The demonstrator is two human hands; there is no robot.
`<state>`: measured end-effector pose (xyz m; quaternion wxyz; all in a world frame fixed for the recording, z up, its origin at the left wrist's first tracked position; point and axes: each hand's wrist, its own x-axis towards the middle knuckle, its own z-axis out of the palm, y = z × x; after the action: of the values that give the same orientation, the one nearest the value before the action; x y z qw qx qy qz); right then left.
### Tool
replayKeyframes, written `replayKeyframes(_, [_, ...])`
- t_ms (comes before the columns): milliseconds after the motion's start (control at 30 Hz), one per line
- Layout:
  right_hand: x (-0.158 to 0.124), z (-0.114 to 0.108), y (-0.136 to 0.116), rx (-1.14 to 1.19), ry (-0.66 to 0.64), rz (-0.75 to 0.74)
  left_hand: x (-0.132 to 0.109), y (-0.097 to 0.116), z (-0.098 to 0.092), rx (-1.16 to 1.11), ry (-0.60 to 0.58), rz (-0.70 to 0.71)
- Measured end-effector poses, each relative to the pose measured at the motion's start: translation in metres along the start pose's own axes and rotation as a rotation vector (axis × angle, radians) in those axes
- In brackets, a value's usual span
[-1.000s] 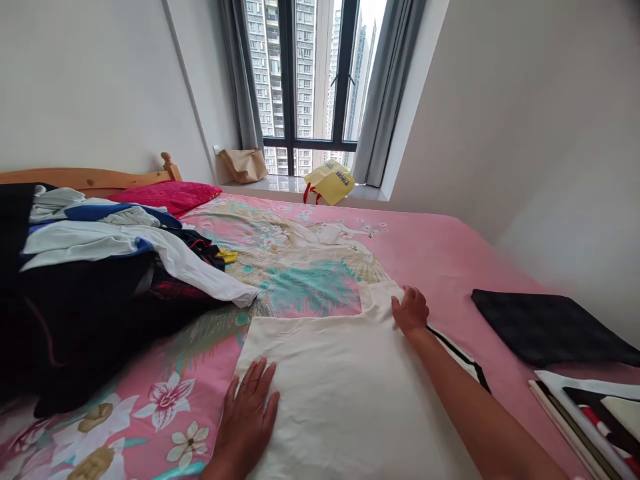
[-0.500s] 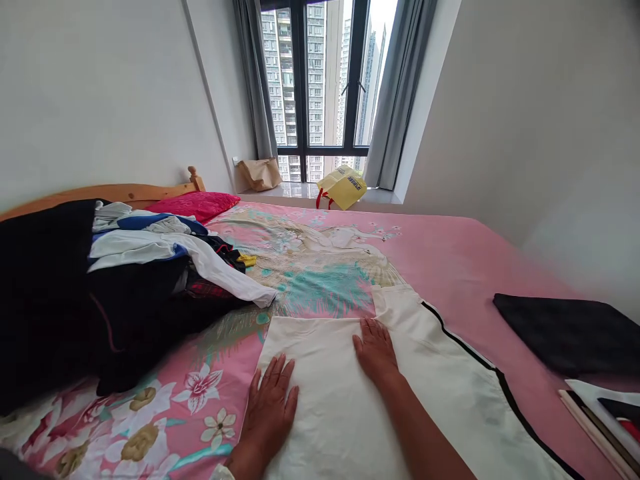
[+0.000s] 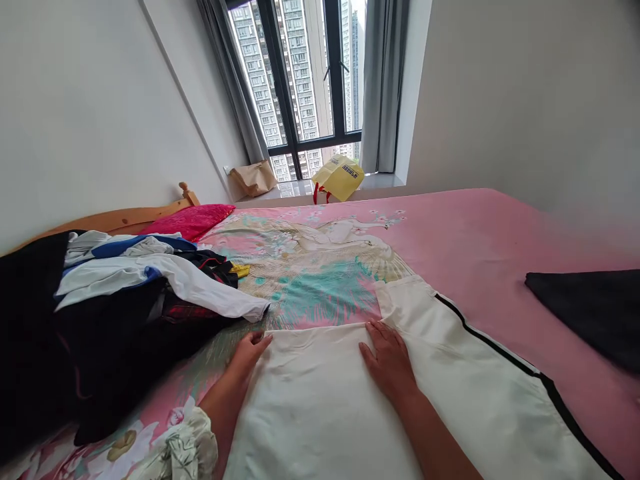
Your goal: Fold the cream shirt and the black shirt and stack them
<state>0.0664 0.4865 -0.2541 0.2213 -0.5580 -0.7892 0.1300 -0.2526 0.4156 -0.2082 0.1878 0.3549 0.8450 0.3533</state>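
A white garment [image 3: 320, 393] with a black stripe down its right side lies spread on the bed; its exact kind is hard to tell. At its far left corner, my left hand [image 3: 249, 352] is closed, thumb and fingers gripping the edge. My right hand [image 3: 390, 357] rests flat on the cloth near the middle of the far edge, fingers stretched out. Just beyond that hand, a narrower part of the garment reaches farther up the bed.
Heaped clothes [image 3: 150, 313], black, white and blue, lie at left, near a red pillow [image 3: 195, 220] and wooden headboard [image 3: 115, 220]. A folded black cloth [image 3: 590, 310] is at right on the pink bedspread [image 3: 465, 247]. A paper bag [image 3: 254, 178] and yellow bag [image 3: 339, 177] are by the window.
My left hand has moved from lying flat on the garment's left side up to its far left corner and closed on it. My right hand stays on the cloth. The view has tilted.
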Motion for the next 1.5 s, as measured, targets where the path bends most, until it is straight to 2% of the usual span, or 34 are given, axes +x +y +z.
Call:
replayKeyframes(67, [0.002,-0.002,0.001,0.019,-0.007,0.003,0.015,0.001,0.005,-0.04,-0.087,0.024])
replayKeyframes(133, [0.003,-0.003,0.001,0.027,-0.015,0.0,0.02,-0.001,0.01,-0.073,-0.109,0.032])
replayKeyframes(267, [0.003,-0.004,0.0,0.01,-0.034,-0.003,0.026,-0.008,0.019,-0.074,0.015,0.039])
replayKeyframes(367, [0.003,-0.004,-0.001,-0.01,-0.048,0.003,0.026,-0.002,0.019,-0.008,0.136,0.047])
replayKeyframes(433, [0.003,-0.005,-0.001,-0.018,-0.056,0.005,0.01,0.009,0.02,0.028,0.202,0.101])
replayKeyframes(467, [0.003,-0.005,-0.002,-0.021,-0.061,0.006,-0.003,0.015,0.021,0.042,0.202,0.175])
replayKeyframes(533, [0.004,-0.004,-0.002,-0.029,-0.063,0.0,-0.038,0.025,0.029,0.103,0.068,0.445])
replayKeyframes(600, [0.004,-0.004,-0.002,-0.041,-0.061,-0.005,-0.068,0.031,0.04,0.279,-0.263,0.804])
replayKeyframes(633, [0.003,-0.004,-0.002,-0.047,-0.062,-0.006,-0.076,0.032,0.045,0.385,-0.415,0.907])
replayKeyframes(667, [0.003,-0.004,-0.002,-0.053,-0.067,-0.007,-0.079,0.032,0.05,0.487,-0.511,0.927])
replayKeyframes(700, [0.003,-0.005,-0.002,-0.059,-0.075,-0.008,-0.074,0.032,0.053,0.569,-0.536,0.862])
replayKeyframes(733, [0.002,-0.006,-0.002,-0.064,-0.084,-0.008,-0.065,0.032,0.055,0.632,-0.507,0.757])
replayKeyframes(800, [0.002,-0.007,-0.003,-0.072,-0.095,-0.009,-0.037,0.031,0.056,0.704,-0.389,0.552])
replayKeyframes(900, [0.002,-0.008,-0.004,-0.076,-0.1,0.005,-0.009,0.033,0.056,0.75,-0.303,0.42])
replayKeyframes(967, [0.003,-0.007,-0.005,-0.066,-0.102,0.015,-0.016,0.035,0.057,0.762,-0.232,0.384])
replayKeyframes(1033, [0.004,-0.006,-0.004,-0.053,-0.098,0.019,-0.04,0.035,0.059,0.75,-0.211,0.454])
replayKeyframes(1067, [0.004,-0.005,-0.004,-0.049,-0.094,0.014,-0.054,0.033,0.059,0.733,-0.249,0.534])
replayKeyframes(1133, [0.005,-0.002,-0.003,-0.05,-0.083,0.001,-0.077,0.027,0.058,0.701,-0.398,0.674])
replayKeyframes(1167, [0.005,-0.002,-0.003,-0.051,-0.078,-0.006,-0.082,0.023,0.056,0.698,-0.451,0.677])
replayKeyframes(1233, [0.005,-0.001,-0.002,-0.051,-0.074,-0.01,-0.081,0.016,0.053,0.724,-0.432,0.548])
replayKeyframes(1333, [0.005,-0.001,-0.002,-0.042,-0.068,-0.012,-0.064,0.009,0.05,0.765,-0.296,0.367])
replayKeyframes(1500, [0.003,-0.004,-0.007,-0.016,-0.01,-0.005,-0.052,0.011,0.046,0.768,-0.255,0.37])
